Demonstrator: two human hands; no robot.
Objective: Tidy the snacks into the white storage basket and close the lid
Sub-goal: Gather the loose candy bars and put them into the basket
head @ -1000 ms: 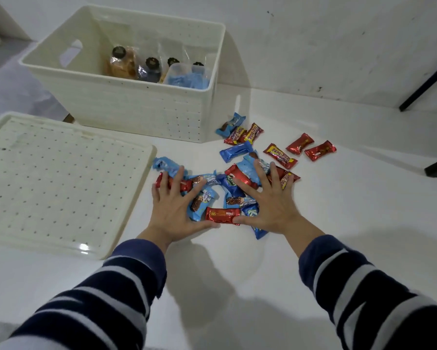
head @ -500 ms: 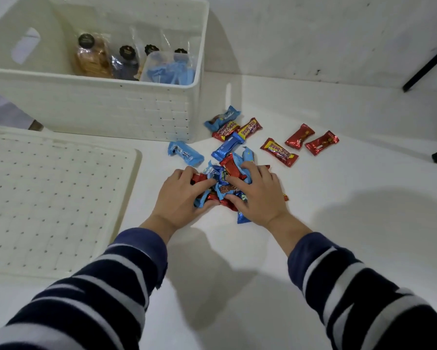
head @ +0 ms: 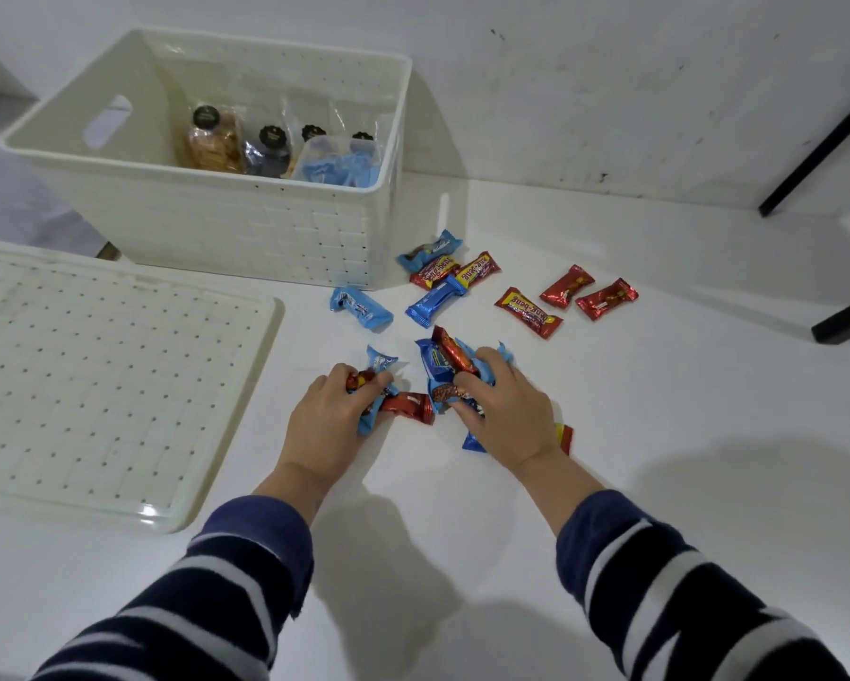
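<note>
snacks: small red and blue wrapped bars (head: 435,380) gathered on the white table (head: 659,435), just in front of the white storage basket (head: 246,223); a second earlier they lay spread flat under open palms, now they are drawn into two tight bunches.
left hand: left hand (head: 332,425) curled shut on a bunch of wrappers, a red bar (head: 408,406) poking out to its right; earlier its fingers were splayed flat.
right hand: right hand (head: 509,410) clenched on a larger bunch, a red bar and blue wrappers (head: 442,358) standing up above the knuckles; one blue and one red-yellow end show beneath the palm.
change: the sweep has turned into a grasp; both fists appear to rest on or barely above the table, so lifting is judged not yet begun.
loose snacks: a blue bar (head: 361,308) near the basket corner, a cluster of four (head: 445,277) beside the basket's wall, three red bars (head: 568,302) further right; all apart from the hands.
basket contents: bagged biscuits (head: 214,145) and a clear tub (head: 342,159) at the back; room remains in front.
lid: lid (head: 113,380) lying flat on the table to the left, off the basket.
meaning: one double handful is ready to carry over; judged less than halfway, with the strays and the lid left.
</note>
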